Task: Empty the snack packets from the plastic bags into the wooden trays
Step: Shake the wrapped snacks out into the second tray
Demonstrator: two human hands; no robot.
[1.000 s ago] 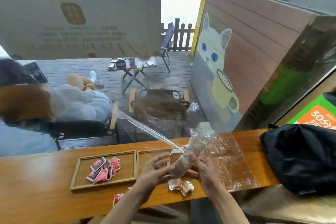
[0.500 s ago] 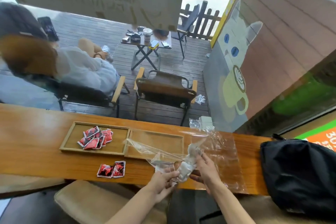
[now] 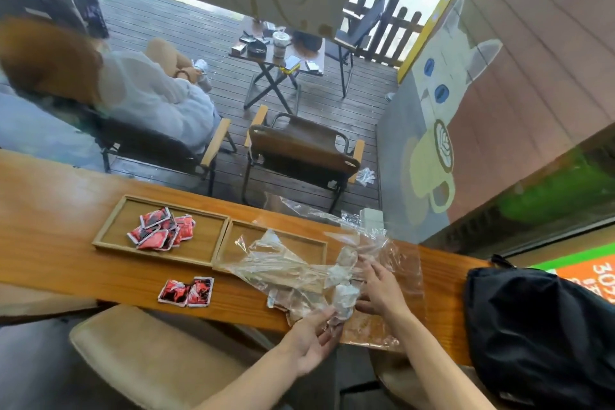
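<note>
Two wooden trays lie side by side on the counter. The left tray point(image 3: 109, 238) holds several red snack packets point(image 3: 159, 231). A clear plastic bag point(image 3: 279, 265) is draped across the right tray point(image 3: 233, 245) and the counter's near edge. Pale snack packets point(image 3: 346, 298) are bunched inside it. My left hand point(image 3: 312, 338) is palm up at the counter's edge and pinches the bag's near end. My right hand point(image 3: 379, 289) rests against the bunched packets with spread fingers. Two red packets point(image 3: 186, 291) lie loose on the counter in front of the trays.
A second clear bag point(image 3: 404, 256) lies flat on the wooden counter point(image 3: 50, 243) under my right hand. A black bag point(image 3: 539, 326) fills the counter's right end. A padded stool point(image 3: 139, 356) stands below. Beyond the window a person sits among chairs.
The bag has come down from in front of me onto the right tray and counter. My head has tipped downward. My right hand's fingers have spread out on the bag.
</note>
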